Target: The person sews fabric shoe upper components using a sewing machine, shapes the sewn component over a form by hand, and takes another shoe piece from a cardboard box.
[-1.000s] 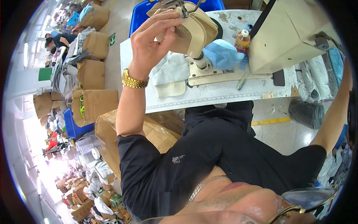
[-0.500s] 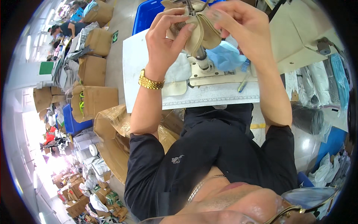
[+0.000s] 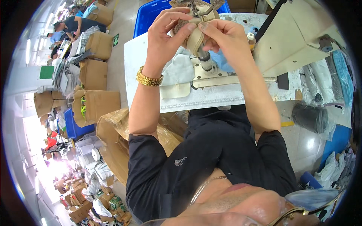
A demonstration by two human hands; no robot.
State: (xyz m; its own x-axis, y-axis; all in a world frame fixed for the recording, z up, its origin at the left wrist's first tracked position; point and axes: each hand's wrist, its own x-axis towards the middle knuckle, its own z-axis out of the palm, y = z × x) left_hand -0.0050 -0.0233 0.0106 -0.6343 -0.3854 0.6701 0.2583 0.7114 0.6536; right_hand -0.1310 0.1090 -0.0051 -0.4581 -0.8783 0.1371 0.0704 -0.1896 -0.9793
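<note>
Right hand [image 3: 225, 33] has closed in since the earlier frame: from my remote seat, it and the left hand [image 3: 166, 33] pinch the beige mesh piece [image 3: 194, 40] atop the machine post [image 3: 205, 63], which seemingly props it while fingers steady its layered edges.

A curved beige piece [image 3: 194, 41], partly mesh, sits atop a metal post [image 3: 204, 56].

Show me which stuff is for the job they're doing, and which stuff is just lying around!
Looks part of the job:
- beige piece, pinched by left hand and right hand
- sewing machine
- table

Probably just lying about:
- bottle
- blue cloth
- black roll
- cardboard box
</note>
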